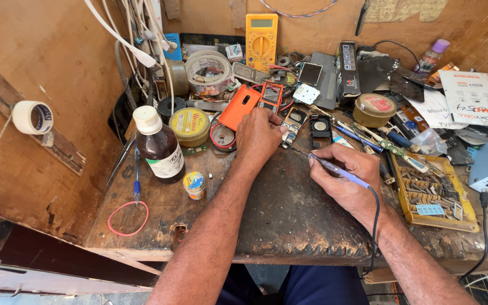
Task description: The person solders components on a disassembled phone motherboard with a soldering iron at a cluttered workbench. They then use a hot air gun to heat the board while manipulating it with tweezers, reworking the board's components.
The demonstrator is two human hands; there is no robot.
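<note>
- A corded soldering iron (334,168) is gripped pen-style in the closed right hand (343,178), tip toward a small circuit board (292,125) pinned under the curled left hand (260,135), frame centre.
- A slip could burn the fingers (278,129) beside the tip.
- The brown bottle (159,146), left, could be toppled by an elbow.
- Open bench (289,214) is left only near the front edge.

Left hand (260,134) knuckles-up, fingers curled; right hand (343,175) in pinching pen-like grip.

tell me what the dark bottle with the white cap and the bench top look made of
The dark brown bottle looks like glossy glass or hard plastic; it shows sharp highlights, and its cap looks like matte white plastic. The scorched bench top looks like bare worn wood, with a blackened, rough surface and chipped edges.
</note>
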